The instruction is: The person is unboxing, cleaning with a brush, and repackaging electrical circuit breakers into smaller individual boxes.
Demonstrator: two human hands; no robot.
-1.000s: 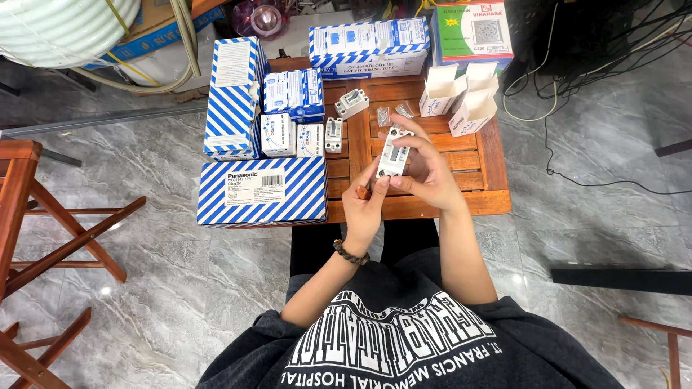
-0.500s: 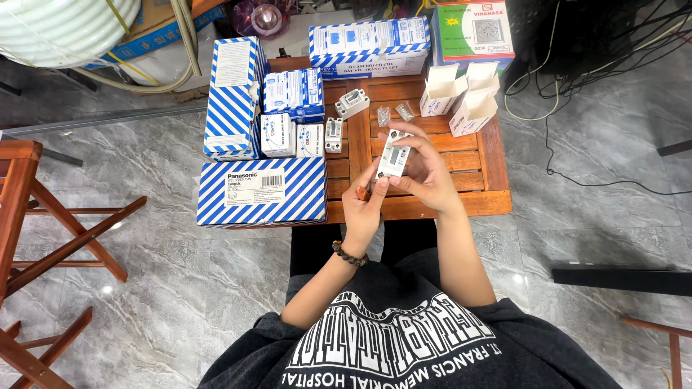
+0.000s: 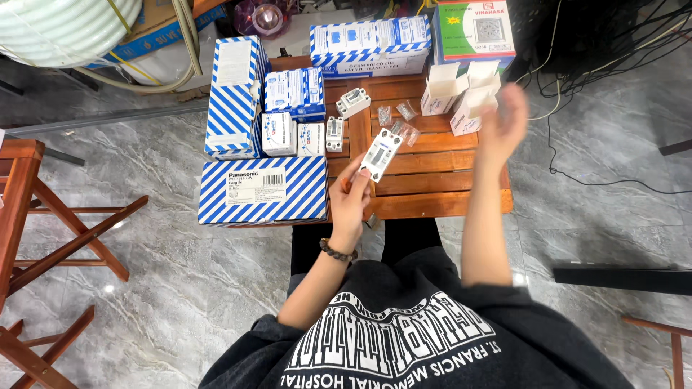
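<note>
White plastic, the small switch module point(image 3: 380, 153) is sitting pinched in the left hand point(image 3: 351, 198) over the wooden bench point(image 3: 440, 184); it is looking light, rigid and smooth, best held by its edges. Right hand point(image 3: 502, 119) is hovering open, blurred.

Dark printed sweatshirt point(image 3: 404, 338), beaded bracelet point(image 3: 337, 251) on left wrist.

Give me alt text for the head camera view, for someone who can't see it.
Seen from above, a seated person's left hand holds up a small white electrical switch module over a wooden slatted table, while the right hand is raised open and blurred near two opened white cartons. Blue-and-white striped boxes crowd the table's left side and back.
</note>
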